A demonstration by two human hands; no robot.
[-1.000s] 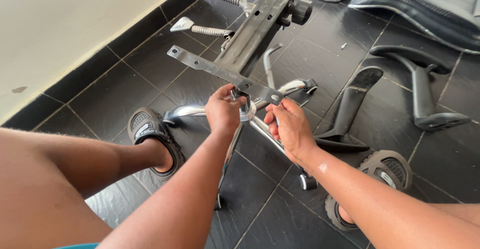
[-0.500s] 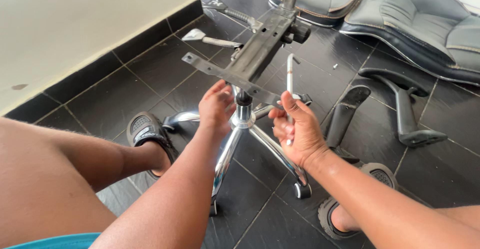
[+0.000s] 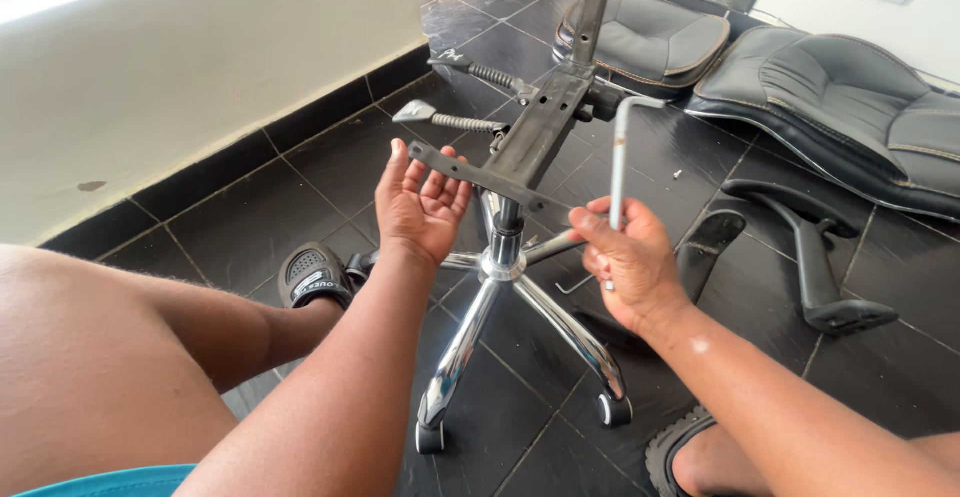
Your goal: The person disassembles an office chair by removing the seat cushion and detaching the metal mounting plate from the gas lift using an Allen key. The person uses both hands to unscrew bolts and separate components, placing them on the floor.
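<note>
While the black metal seat plate [image 3: 520, 152] already sits on the chrome five-legged chair base [image 3: 500, 302], the right hand [image 3: 632, 262] grips a bent silver hex key [image 3: 618, 157]; the left hand [image 3: 418, 202] is open and empty, and the grey seat cushions [image 3: 800, 87] are still unattached.

No packages, labels, signs or screens show anywhere in this view.

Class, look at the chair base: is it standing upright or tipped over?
Upright. The chrome base stands with its castors on the floor tiles, and its central column points straight up into the black mechanism plate.
</note>
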